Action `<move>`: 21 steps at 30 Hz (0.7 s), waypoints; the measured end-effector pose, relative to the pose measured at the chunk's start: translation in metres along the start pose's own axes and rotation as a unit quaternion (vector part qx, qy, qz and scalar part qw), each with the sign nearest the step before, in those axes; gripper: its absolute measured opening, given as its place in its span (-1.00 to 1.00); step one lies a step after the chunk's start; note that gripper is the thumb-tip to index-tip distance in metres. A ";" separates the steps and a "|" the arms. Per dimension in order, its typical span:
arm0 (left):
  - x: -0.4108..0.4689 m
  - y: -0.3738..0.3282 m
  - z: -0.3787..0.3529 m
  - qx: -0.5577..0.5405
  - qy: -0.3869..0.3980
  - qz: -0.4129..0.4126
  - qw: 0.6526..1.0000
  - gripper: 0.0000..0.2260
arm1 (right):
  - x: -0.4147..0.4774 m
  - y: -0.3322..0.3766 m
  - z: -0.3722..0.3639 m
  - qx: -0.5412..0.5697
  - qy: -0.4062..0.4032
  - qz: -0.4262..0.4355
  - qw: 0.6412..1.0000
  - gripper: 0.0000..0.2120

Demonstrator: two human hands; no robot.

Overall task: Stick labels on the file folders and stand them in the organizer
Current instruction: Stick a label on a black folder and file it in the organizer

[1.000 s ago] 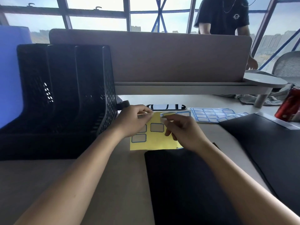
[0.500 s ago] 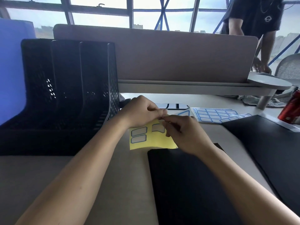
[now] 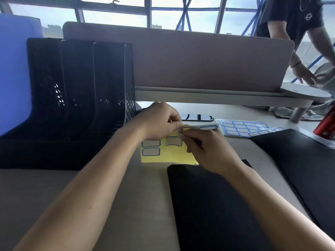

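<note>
My left hand (image 3: pixel 159 122) pinches the sheet (image 3: pixel 163 157) to steady it while my right hand (image 3: pixel 204 147) has a narrow grip on a label (image 3: pixel 207 127) to peel it, the folder (image 3: pixel 208 205) flat on the desk (image 3: pixel 145 196) just below, ready for it

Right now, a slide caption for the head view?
Left hand holds the yellow sheet; right hand pinches a label.

No text, number or brand can be read. The blue-bordered white labels (image 3: pixel 151 151) on the yellow backing sheet (image 3: pixel 172 157) are blank; the white emblem (image 3: pixel 305 16) on the black T-shirt (image 3: pixel 288 24) and the markings on the red can (image 3: pixel 326 124) are illegible
</note>
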State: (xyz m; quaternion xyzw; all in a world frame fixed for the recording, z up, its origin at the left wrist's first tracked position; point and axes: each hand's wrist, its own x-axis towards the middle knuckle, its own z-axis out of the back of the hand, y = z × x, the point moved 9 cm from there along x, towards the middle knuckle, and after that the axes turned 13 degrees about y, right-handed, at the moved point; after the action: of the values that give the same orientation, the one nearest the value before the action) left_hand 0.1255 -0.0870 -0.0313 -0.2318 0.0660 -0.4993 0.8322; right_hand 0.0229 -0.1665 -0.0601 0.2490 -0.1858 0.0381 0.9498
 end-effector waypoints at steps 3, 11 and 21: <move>0.001 0.000 0.000 0.015 -0.009 0.005 1.000 -0.85 | 0.000 0.002 -0.001 -0.005 -0.001 0.004 1.000 -0.80; -0.001 0.009 0.015 0.016 -0.072 0.007 0.997 -0.83 | -0.001 0.008 -0.001 -0.021 -0.005 0.029 0.999 -0.78; 0.008 0.041 0.012 -0.002 -0.120 0.034 0.992 -0.88 | -0.001 -0.005 -0.006 0.067 0.028 -0.020 0.997 -0.83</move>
State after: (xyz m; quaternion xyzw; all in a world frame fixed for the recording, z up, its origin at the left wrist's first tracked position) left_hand 0.1667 -0.0741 -0.0386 -0.2891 -0.0255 -0.4391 0.8503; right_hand 0.0248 -0.1680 -0.0673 0.3146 -0.1509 0.0384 0.9364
